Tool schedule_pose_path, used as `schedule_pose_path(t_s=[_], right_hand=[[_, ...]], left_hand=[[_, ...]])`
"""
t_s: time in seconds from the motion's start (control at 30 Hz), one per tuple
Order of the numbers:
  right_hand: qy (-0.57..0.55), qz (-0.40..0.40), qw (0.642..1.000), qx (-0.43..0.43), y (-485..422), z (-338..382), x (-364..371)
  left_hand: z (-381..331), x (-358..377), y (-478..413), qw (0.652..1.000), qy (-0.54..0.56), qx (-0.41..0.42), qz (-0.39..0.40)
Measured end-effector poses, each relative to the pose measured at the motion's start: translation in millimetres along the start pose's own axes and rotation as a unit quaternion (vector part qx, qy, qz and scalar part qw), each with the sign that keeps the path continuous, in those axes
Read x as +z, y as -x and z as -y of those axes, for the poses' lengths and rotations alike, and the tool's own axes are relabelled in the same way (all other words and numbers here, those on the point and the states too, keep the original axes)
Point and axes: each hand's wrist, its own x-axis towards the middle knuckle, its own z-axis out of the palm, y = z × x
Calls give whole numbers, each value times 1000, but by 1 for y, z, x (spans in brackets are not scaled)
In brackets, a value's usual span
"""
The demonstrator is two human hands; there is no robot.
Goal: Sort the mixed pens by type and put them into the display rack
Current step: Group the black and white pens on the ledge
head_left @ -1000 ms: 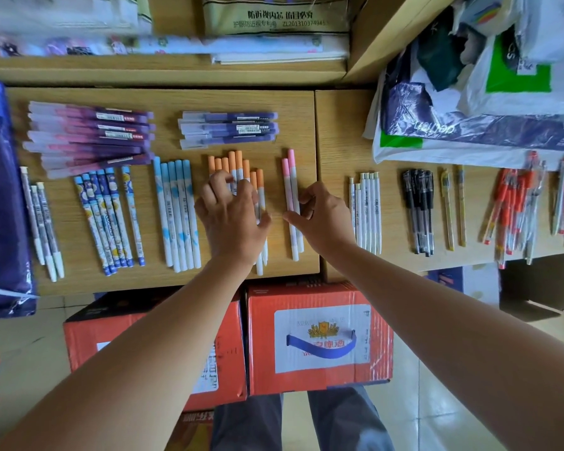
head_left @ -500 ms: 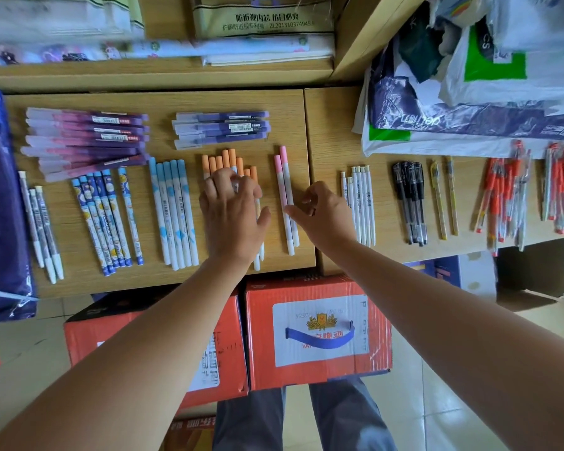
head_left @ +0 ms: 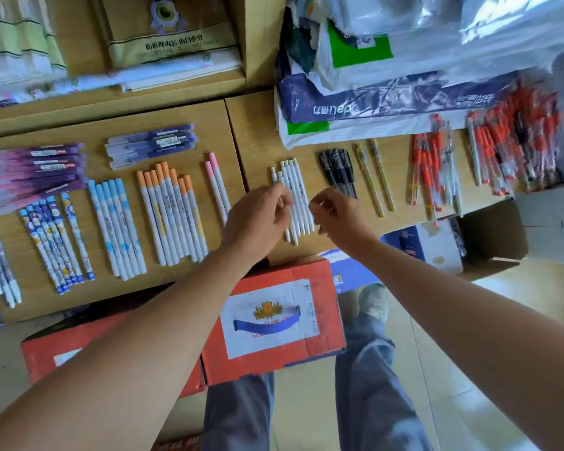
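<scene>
Hands have moved off the orange-capped pens, which lie squared left of the white pens on the counter. Left hand: fingers curled, apparently pinching the leftmost white pen. Right hand: fingers curled beside them, grip unclear. Orange group likely done.

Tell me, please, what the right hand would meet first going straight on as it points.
Probably the white pens, just beyond the curled fingers of the right hand, though its height above them is unclear.

Wooden shelf; sorted pen groups
</scene>
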Motion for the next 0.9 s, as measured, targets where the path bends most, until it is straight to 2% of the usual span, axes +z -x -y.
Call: schedule_pose_path(t_s=[0.13,0.3,0.43,0.5,0.6,0.73,0.9], right_hand=[[0,-8,1000,22,2,-48,-63],[105,-50,993,19,-7,-118,-150],[145,-59,986,53,-23,-160,-211],[167,-43,983,57,-31,-170,-224],[199,-6,976,82,-44,-185,-237],[227,27,969,90,-53,-195,-241],[217,31,972,84,-56,-202,-246]], left_hand=[[-49,53,-18,1000,-21,9,16],[-119,120,-48,997,-65,41,32],[-169,166,-75,995,-76,13,56],[-182,178,-83,994,-91,8,61],[-201,197,-98,983,-142,-8,118],[-210,211,-112,970,-188,-30,153],[-212,215,-117,971,-196,-45,128]])
